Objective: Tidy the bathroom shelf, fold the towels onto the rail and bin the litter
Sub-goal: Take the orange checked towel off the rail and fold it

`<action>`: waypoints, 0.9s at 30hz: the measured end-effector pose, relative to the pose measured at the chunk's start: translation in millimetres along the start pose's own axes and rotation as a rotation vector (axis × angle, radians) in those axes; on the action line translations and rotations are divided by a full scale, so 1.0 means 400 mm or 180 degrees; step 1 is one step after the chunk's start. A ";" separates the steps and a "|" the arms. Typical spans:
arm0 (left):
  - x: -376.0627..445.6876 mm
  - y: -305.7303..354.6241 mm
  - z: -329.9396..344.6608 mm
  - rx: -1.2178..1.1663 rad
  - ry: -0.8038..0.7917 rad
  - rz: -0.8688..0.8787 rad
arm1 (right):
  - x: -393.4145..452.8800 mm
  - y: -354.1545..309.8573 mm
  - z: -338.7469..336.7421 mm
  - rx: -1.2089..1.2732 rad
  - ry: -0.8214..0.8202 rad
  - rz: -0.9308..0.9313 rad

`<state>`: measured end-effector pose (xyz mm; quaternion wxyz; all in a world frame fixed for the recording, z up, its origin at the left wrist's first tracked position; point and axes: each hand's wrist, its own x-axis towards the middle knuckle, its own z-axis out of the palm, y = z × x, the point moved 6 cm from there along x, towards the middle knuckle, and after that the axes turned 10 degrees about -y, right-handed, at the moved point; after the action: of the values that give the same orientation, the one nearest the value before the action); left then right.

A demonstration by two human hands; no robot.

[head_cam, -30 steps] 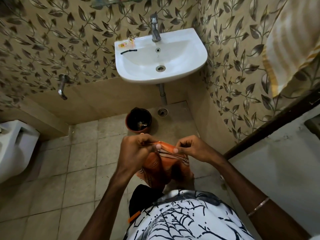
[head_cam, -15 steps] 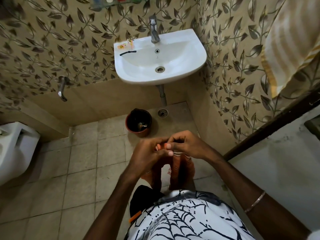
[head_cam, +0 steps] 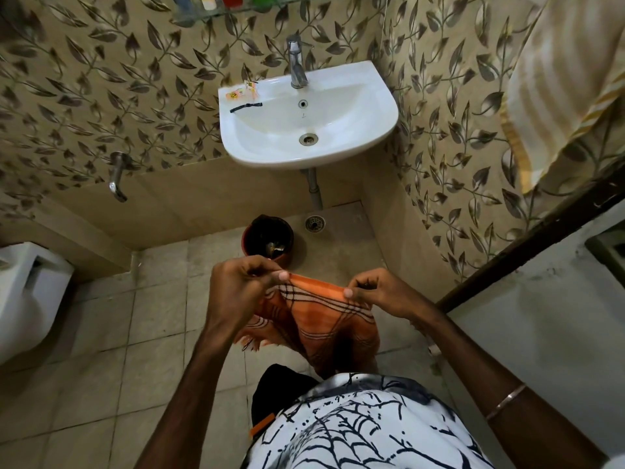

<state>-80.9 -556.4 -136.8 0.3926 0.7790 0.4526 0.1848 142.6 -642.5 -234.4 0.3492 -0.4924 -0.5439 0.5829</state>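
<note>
While both hands work close to my chest, I've got the orange cotton towel with thin dark stripes point(head_cam: 318, 316) stretched between them. My left hand point(head_cam: 236, 292) pinches one end of its top edge, my right hand point(head_cam: 385, 296) pinches the other end, thumbs on top, and the rest hangs down in front of my shirt. It looks thin, soft and light, so it'll droop and bunch; gripping at the corners seems the way to keep the fold square. Just beyond the towel, on the floor, sits the round dark-lined red bin point(head_cam: 267, 239). Farther past the towel is the white ceramic basin point(head_cam: 378, 106), with yellow scraps of wrapper litter point(head_cam: 241, 91) on its left rim.
</note>
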 end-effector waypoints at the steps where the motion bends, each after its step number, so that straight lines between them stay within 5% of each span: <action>1: 0.001 -0.005 -0.004 0.0109 0.0020 -0.0066 | 0.002 -0.007 0.000 0.0000 0.0012 -0.0034; 4: 0.002 -0.009 0.011 0.0427 -0.0120 -0.0241 | 0.013 -0.039 0.013 -0.0082 -0.0045 -0.0141; 10: 0.002 0.053 0.141 -0.0013 -0.1242 0.0161 | 0.047 -0.102 0.046 -0.0092 -0.0179 -0.0373; 17: 0.006 0.079 0.096 0.0057 -0.0659 0.0502 | 0.039 -0.059 0.026 -0.0109 -0.0210 -0.0193; 27: 0.014 0.000 0.029 0.0320 -0.0168 0.0024 | 0.008 -0.032 -0.006 -0.0109 0.0019 -0.0184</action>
<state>-70.6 -556.8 -144.4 0.3640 0.8040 0.4479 0.1428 142.3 -636.8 -222.2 0.3591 -0.4840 -0.5668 0.5617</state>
